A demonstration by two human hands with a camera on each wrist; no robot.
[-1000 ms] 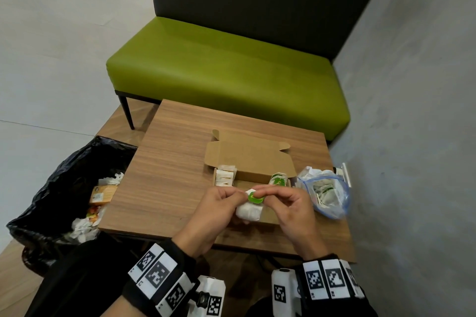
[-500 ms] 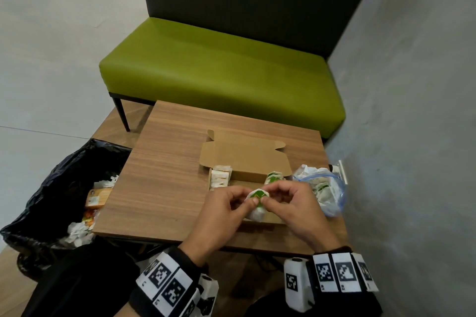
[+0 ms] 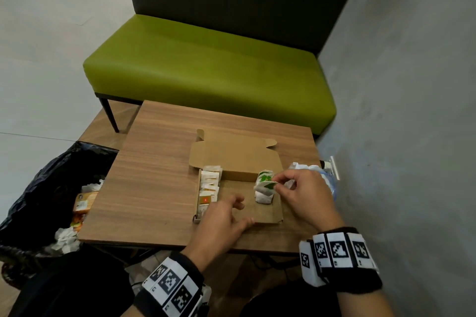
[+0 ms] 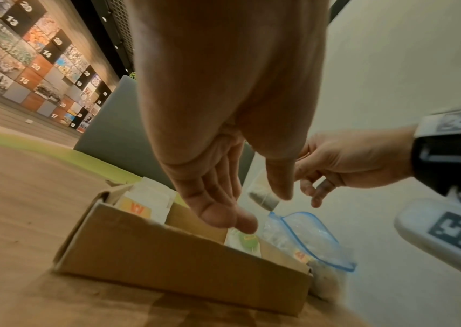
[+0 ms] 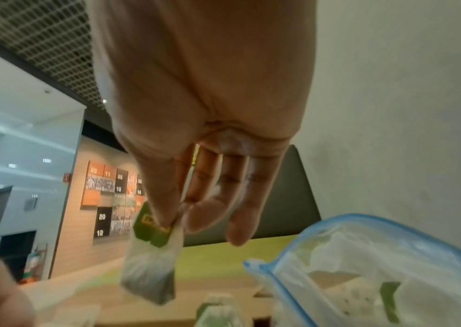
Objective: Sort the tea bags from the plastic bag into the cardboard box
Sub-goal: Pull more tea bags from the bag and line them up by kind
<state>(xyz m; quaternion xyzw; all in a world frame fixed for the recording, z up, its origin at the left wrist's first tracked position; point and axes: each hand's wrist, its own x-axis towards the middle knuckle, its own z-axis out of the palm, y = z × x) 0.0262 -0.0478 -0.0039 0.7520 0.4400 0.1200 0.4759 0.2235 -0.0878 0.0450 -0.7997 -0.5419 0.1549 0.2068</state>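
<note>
An open cardboard box (image 3: 239, 188) lies on the wooden table (image 3: 154, 162). A row of white and yellow tea bags (image 3: 210, 188) fills its left side, and green-tagged tea bags (image 3: 264, 175) stand at its right. My right hand (image 3: 276, 185) pinches a green-tagged tea bag (image 3: 263, 194) by its tag, over the box's right side; in the right wrist view the bag (image 5: 150, 265) hangs from thumb and forefinger. My left hand (image 3: 244, 210) hovers open over the box's front edge, holding nothing. The blue-rimmed plastic bag (image 3: 325, 177) lies just right of the box, mostly behind my right hand.
A black bin bag (image 3: 46, 188) with rubbish stands left of the table. A green bench (image 3: 206, 72) runs behind the table. A grey wall (image 3: 399, 136) closes the right side, right by the plastic bag.
Both hands were pinching the tea bag over the box's front. My left hand has let go and opened; my right hand has carried the bag back to the box's right side.
</note>
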